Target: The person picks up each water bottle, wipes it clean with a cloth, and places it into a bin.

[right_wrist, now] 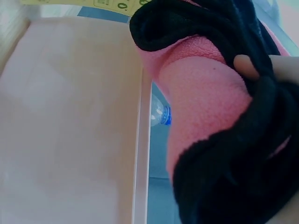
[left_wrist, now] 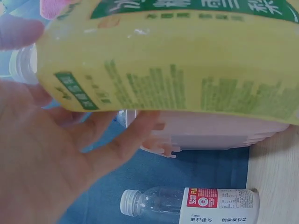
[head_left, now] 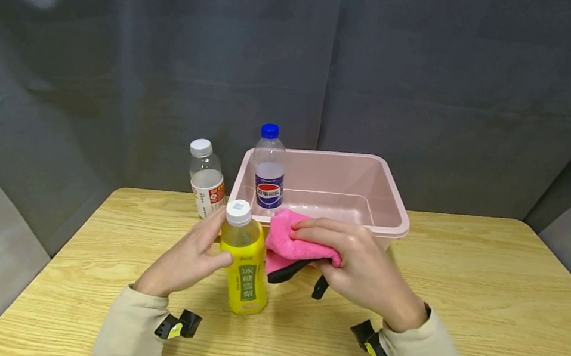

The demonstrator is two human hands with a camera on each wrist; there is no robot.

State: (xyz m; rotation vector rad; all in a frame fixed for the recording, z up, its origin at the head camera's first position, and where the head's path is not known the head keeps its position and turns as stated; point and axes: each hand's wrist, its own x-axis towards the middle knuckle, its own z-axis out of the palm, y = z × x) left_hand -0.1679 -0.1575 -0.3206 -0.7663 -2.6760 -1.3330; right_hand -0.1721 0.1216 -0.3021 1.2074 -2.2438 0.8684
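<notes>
A yellow-labelled drink bottle (head_left: 245,275) with a white cap stands upright in front of the basin. My left hand (head_left: 194,253) holds it from the left near its shoulder, thumb on the near side and fingers behind; the left wrist view shows the thumb by the neck and the fingers (left_wrist: 124,147) spread along the bottle's far side. To its right, my right hand (head_left: 361,263) grips a bunched pink cloth (head_left: 285,238) with black edging, close beside the bottle. Folds of the cloth (right_wrist: 205,102) hide most of the right fingers in the right wrist view.
Behind the hands sits a pale pink plastic basin (head_left: 391,216). A blue-capped Pepsi bottle (head_left: 270,179) stands upright inside its left end. Left of the basin is a white-capped bottle (head_left: 206,182) with a white and red label. A dark curtain (head_left: 436,101) hangs behind the wooden table (head_left: 491,301).
</notes>
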